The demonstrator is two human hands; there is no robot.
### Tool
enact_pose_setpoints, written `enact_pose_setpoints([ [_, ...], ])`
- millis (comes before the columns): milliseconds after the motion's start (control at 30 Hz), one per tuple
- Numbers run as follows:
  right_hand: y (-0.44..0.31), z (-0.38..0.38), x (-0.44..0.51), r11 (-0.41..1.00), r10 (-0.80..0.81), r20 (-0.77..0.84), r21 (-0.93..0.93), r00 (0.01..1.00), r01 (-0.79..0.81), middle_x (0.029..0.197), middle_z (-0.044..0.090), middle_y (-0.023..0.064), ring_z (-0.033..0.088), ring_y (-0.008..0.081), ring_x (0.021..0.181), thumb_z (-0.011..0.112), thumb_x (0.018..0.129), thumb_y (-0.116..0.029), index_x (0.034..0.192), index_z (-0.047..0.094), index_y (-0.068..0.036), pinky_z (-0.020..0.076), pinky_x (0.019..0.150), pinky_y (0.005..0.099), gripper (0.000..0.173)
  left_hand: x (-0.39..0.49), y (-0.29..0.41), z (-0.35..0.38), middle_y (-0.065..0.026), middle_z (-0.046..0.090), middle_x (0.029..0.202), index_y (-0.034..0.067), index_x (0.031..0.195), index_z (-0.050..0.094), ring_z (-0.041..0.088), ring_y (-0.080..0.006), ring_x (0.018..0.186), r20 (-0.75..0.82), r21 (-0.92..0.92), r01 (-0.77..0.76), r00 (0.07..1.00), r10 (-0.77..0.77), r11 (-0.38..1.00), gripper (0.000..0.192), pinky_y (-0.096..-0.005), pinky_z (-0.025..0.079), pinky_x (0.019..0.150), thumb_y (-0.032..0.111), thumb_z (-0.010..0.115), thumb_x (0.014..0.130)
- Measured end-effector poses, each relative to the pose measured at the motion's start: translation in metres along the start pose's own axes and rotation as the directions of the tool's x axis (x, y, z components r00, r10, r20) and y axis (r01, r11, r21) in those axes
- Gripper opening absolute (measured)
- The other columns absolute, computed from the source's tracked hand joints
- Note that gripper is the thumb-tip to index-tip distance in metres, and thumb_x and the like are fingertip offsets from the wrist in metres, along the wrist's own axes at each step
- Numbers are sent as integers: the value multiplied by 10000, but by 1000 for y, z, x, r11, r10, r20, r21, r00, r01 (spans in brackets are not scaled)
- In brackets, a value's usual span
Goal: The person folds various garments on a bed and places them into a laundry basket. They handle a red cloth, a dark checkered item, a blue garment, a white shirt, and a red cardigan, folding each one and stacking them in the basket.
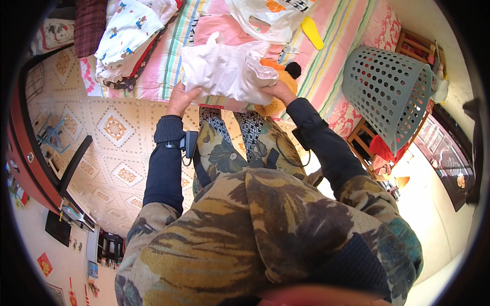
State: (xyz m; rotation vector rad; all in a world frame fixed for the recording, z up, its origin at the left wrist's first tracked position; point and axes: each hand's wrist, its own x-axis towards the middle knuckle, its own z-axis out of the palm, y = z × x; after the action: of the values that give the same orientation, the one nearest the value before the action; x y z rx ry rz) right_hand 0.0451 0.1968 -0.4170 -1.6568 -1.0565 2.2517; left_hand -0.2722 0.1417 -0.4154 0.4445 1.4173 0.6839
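Note:
A white cloth garment (pixel 229 70) is stretched between my two hands at the near edge of a bed with a striped cover (pixel 151 74). My left hand (pixel 182 98) grips its near left corner. On the opposite side my right hand (pixel 282 91) pinches the near right corner. The garment is rumpled, and its exact kind cannot be told. Partly under its right side lies an orange knitted hat (pixel 289 79) with a black pompom (pixel 293 70). Beyond the garment is a folded pink cloth (pixel 214 30), partly covered by a white plastic bag (pixel 264 25).
A stack of folded clothes (pixel 128 38) lies on the bed at left, beside a dark red checked cloth (pixel 90 26). A yellow insole (pixel 312 32) rests right of the bag. A grey perforated laundry basket (pixel 383 88) stands at right by a wooden chair (pixel 358 141).

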Motion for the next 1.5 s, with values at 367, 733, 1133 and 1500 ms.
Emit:
enact_pose_setpoints([
  [367,-23,-70,70,989,19,-264,148,964,21,1105,556,101,552,210,969,671,698,-58,1236,424,-7,467,796,303,594,81,7,1,-68,579,934,-27,1095,507,521,-131,835,-158,172,-138,973,166,975,435,-257,418,768,183,670,751],
  [733,35,-40,45,534,-33,-430,-770,902,-348,1188,512,101,495,248,1101,692,608,-328,1242,435,-166,375,842,406,703,72,-70,-4,-169,554,1101,-53,1220,350,576,-217,962,-192,484,-84,961,199,871,726,-304,452,824,231,726,669],
  [1133,14,-78,28,190,75,-368,-907,927,-375,1204,511,156,496,271,1118,711,622,-273,1235,461,-153,388,880,439,673,46,-84,-6,-97,566,1101,3,1290,357,555,-177,977,10,20,157,988,-157,987,675,-274,440,845,51,687,703],
  [1500,-20,-12,76,799,-467,-643,-601,607,-21,1105,544,233,529,316,1019,733,583,-182,1145,442,26,409,872,373,667,98,-17,-22,-64,629,900,-15,1016,580,578,-123,780,-270,176,-90,953,136,980,396,-251,455,691,210,714,720],
])
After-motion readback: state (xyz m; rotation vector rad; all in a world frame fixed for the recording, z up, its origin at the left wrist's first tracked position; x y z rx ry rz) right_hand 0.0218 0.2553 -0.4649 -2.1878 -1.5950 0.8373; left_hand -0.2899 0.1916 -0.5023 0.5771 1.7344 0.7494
